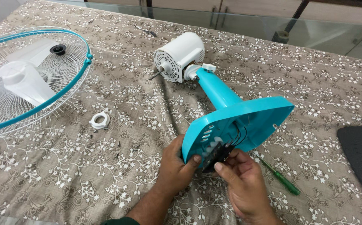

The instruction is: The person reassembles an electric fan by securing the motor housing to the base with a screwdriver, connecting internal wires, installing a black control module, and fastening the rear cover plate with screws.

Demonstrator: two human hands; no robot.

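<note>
Turquoise plastic fan base (247, 116) lies tipped on the cloth-covered table (306, 83), underside toward the camera, white motor (179, 56) at the far end. Left hand (174, 166) grips the base rim, thumb on the edge. Right hand (243, 183) pinches the black switch block (216, 155) hanging on thin wires (237, 133). Judgement: base is light and stiff, motor end heavy, wires fragile; hold by the rim, not the leads. Green screwdriver (281, 178) lies beside.

A desk (106, 183) fills nearly the whole view, covered by a grey-brown cloth (322, 91) printed with small white flowers and vines, rumpled into soft folds. Along the far edge runs a glass pane (247, 25) with a greenish rim, reflecting pale light. Beyond it, dark furniture legs (295, 14) show against light wooden panels (189, 4). Lighting is even and soft.
</note>
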